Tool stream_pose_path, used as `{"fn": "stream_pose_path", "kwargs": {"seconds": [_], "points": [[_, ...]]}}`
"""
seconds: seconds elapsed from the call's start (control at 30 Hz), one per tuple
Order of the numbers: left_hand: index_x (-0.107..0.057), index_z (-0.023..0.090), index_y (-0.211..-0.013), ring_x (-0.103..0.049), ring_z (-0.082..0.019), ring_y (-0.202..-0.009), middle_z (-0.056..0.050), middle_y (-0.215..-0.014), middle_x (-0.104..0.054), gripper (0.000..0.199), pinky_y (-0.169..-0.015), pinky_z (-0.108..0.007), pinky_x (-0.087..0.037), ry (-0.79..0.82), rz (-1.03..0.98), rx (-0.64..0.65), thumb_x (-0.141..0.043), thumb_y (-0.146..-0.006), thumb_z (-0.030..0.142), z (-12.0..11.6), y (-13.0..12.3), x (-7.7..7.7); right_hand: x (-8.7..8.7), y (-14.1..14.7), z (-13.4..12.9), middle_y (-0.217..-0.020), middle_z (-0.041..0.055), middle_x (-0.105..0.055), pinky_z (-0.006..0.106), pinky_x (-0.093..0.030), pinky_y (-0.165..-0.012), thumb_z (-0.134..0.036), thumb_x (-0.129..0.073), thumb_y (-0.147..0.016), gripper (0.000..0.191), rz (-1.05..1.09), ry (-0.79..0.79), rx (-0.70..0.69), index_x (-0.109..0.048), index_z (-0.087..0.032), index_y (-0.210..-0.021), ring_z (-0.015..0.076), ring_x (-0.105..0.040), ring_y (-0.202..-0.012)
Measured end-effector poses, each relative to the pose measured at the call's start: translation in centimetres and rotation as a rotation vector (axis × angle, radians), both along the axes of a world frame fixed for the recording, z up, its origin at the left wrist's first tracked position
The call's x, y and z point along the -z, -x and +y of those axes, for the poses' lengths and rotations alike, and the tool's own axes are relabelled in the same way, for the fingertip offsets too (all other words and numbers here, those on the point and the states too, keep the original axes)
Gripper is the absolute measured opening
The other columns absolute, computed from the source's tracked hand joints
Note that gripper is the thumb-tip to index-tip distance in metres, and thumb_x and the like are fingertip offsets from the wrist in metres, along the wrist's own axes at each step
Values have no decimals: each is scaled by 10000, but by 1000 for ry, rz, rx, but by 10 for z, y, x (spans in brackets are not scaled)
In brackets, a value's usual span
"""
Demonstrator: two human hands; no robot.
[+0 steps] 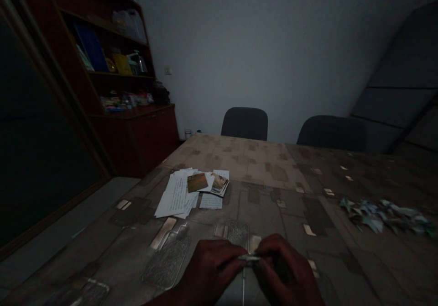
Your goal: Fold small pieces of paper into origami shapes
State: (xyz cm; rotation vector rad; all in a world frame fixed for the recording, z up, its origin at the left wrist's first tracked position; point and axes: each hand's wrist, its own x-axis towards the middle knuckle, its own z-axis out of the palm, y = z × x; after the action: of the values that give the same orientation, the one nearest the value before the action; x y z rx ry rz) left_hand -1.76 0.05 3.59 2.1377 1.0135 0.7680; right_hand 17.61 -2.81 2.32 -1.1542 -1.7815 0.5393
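Left grip is closed, its fingers pinching one end of a small folded paper slip. Right grip is closed likewise on the other end, so the slip is held between the two, just above the surface and near its edge. Item assessed as very light, thin and soft, liable to crease or tear; a secure hold is best taken along the folded edges, between the finger pads, under gentle pressure. Both hands stand close together, fingers curled inward, forearms entering from the lower frame edge. A thin pale strip hangs below the hands; its nature cannot be confirmed in this light.

Items on the surface, left to right: loose written sheets, a brown card lying on them, a small photograph at the far side of the stack, and, well to the right of the hands, a heap of folded blue-green paper pieces. Two dark chairs stand beyond the far edge.
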Motion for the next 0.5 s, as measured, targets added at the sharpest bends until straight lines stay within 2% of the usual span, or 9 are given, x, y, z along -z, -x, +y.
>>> {"fn": "stream_pose_path", "kwargs": {"seconds": [0.17, 0.23, 0.33, 0.4, 0.5], "points": [[-740, 141, -1010, -710, -216, -702, -121, -819, -768, 245, -637, -275, -494, -191, 71, 61, -538, -938, 260, 2, 4, 2, -1, -1, -4, -701, -2, -615, 236, -470, -575, -142, -570, -823, 101, -53, -43, -52, -614, -231, -805, 164, -610, -623], [-726, 144, -1046, -719, -218, -723, -121, -844, -770, 247, -655, -276, -508, -254, 90, 84, -522, -946, 242, 2, 6, 4, 0, 0, -6, -678, -7, -612, 235, -456, -563, -212, -541, -860, 90, -2, 34, -15, -621, -234, -824, 164, -599, -604], [-707, 154, -1085, -728, -221, -763, -120, -890, -771, 242, -688, -280, -523, -354, 99, 102, -517, -944, 202, 2, 7, 7, 3, 3, -8, -631, -13, -584, 236, -417, -542, -359, -481, -907, 229, 120, 207, 55, -615, -221, -783, 162, -557, -581], [-702, 165, -1094, -729, -221, -748, -121, -888, -772, 240, -676, -282, -528, -423, 103, 104, -520, -938, 185, 2, 8, 10, 5, 6, -7, -604, -14, -565, 238, -393, -539, -423, -482, -895, 302, 172, 285, 55, -603, -207, -722, 160, -532, -577], [-688, 179, -1094, -720, -197, -674, -105, -829, -770, 230, -619, -271, -531, -517, 98, 94, -526, -932, 174, 3, 7, 14, 8, 9, -5, -592, -16, -558, 241, -379, -546, -433, -544, -834, 289, 198, 346, 68, -598, -194, -681, 158, -519, -577]]}}
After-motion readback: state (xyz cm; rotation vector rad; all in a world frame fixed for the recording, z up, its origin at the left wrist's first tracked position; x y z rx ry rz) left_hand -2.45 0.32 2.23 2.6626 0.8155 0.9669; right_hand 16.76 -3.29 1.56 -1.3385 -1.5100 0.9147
